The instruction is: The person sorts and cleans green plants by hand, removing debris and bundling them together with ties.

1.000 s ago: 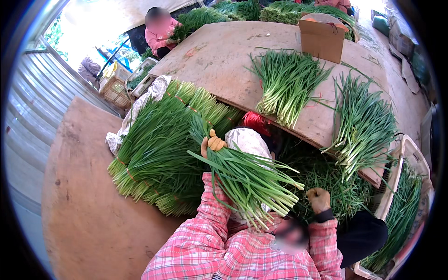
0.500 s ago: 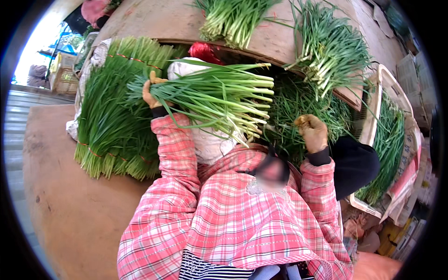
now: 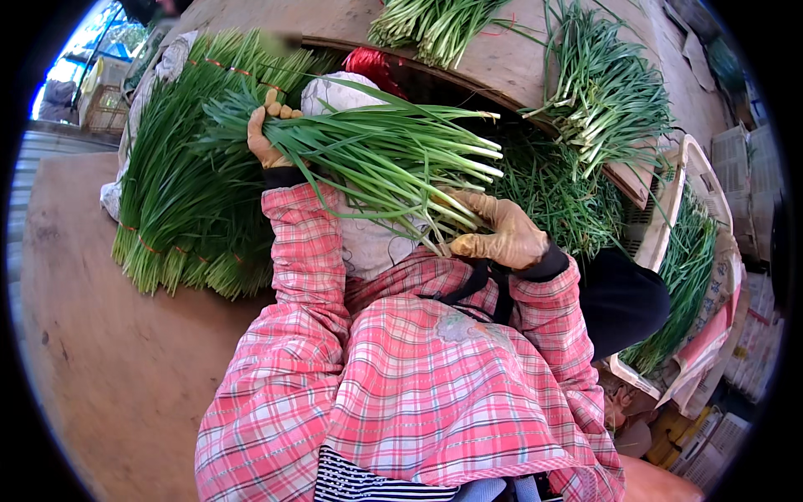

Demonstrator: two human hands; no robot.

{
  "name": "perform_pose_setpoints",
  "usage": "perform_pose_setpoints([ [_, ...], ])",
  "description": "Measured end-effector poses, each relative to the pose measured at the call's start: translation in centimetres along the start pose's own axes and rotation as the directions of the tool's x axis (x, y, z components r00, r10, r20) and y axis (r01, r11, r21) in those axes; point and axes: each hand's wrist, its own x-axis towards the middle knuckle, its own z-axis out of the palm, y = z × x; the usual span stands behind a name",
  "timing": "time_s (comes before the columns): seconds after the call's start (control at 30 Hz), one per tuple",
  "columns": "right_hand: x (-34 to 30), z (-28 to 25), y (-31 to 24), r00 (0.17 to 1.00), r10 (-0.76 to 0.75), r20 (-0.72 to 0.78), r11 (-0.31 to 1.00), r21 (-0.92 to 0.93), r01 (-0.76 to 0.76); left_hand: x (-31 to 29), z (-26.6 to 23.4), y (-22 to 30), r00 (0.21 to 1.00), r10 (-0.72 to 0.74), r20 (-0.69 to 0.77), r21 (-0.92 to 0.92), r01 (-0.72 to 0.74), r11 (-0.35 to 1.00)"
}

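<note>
A loose bunch of garlic chives [image 3: 376, 142] lies across in front of me, green leaves to the left and pale stems to the right. My left hand [image 3: 266, 135], in a tan glove, is closed round the leafy part. At the stem ends is my right hand [image 3: 508, 230], also gloved; its fingers reach behind the lower stems while the thumb stays on the near side. Part of its grip is hidden behind the stems. Just left of my left hand stands a thick stack of tied chive bundles [image 3: 180, 176] with red ties.
Two loose chive bunches [image 3: 606, 92] [image 3: 439, 29] rest on the wooden board [image 3: 322, 21] at the back. Below its edge lie red string [image 3: 374, 69] and a heap of loose leaves [image 3: 577, 209]. A pale crate [image 3: 672, 201] of greens stands at right, a wooden panel [image 3: 109, 318] at left.
My right hand has moved left and inward, from a curled pose apart from the chives to their stem ends. The left hand keeps its hold on the bunch. The view has shifted slightly.
</note>
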Motion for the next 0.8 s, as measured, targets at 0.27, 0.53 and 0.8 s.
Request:
perform_pose_setpoints([
  [0.27, 5.0, 2.4, 0.6, 0.870, -0.204, -0.449, 0.872, -0.488, -0.047, -0.2, 2.6, -0.6, 0.999, -0.012, 0.052, 0.024, 0.011, 1.000],
  [0.53, -1.6, -3.4, 2.2, 0.789, -0.371, -0.489, 0.669, 0.449, 0.593, -0.3, 1.3, -0.1, 0.999, -0.033, -0.017, 0.017, 0.033, 0.999],
  [0.8, -9.4, -6.9, 4.5, 0.810, -0.365, -0.458, 0.209, -0.888, -0.409, -1.2, 1.5, -0.2, 0.991, 0.023, -0.130, 0.084, -0.012, 0.996],
])
